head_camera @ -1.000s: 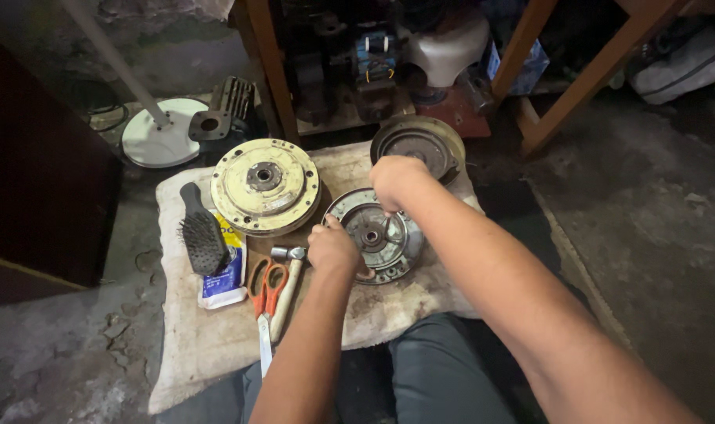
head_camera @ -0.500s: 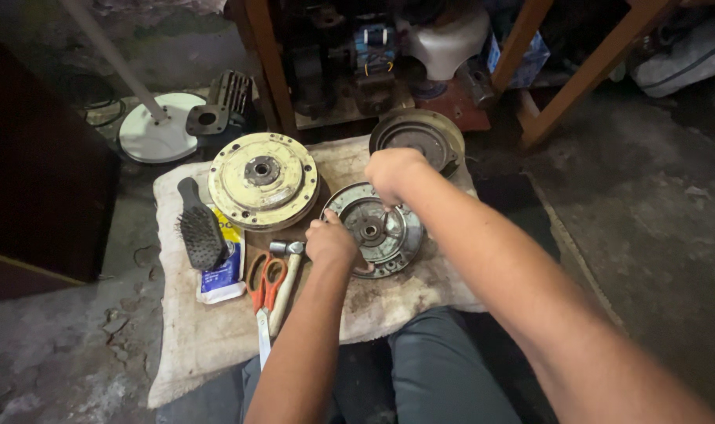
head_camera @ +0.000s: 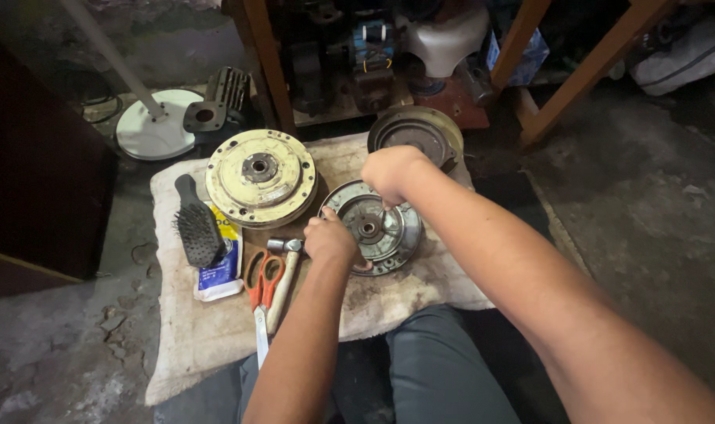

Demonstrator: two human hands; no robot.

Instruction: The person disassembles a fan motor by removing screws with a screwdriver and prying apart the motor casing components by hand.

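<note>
Change: the right hand (head_camera: 390,174) is sitting much as it did a moment ago, fisted over the grey disc (head_camera: 373,228); the view is shifting slightly, and the disc is staying on the same spot of the cloth (head_camera: 216,338).
Right grip: fingers are curling shut around a thin metal tool (head_camera: 383,216) that is pointing down toward the disc's hub; what kind of tool it is cannot be told.
Left grip: the left hand (head_camera: 330,239) is pressing on the disc's near-left rim, fingers bent over the edge, steadying it; how tightly they are closing on the rim cannot be told.
Disc place: it is lying flat on the cloth, right of centre, just below the dark drum (head_camera: 415,133).
Around: a yellow flywheel (head_camera: 261,178) is lying to the disc's left, a black brush (head_camera: 196,224) further left over a blue-white packet (head_camera: 220,275).
Near the left wrist: a hammer (head_camera: 283,279) and orange scissors (head_camera: 259,302) are lying side by side.
In the way: the right forearm is covering the disc's right edge; the left hand is hiding its near rim.
Behind: a white round base (head_camera: 153,133) is resting on the floor.
</note>
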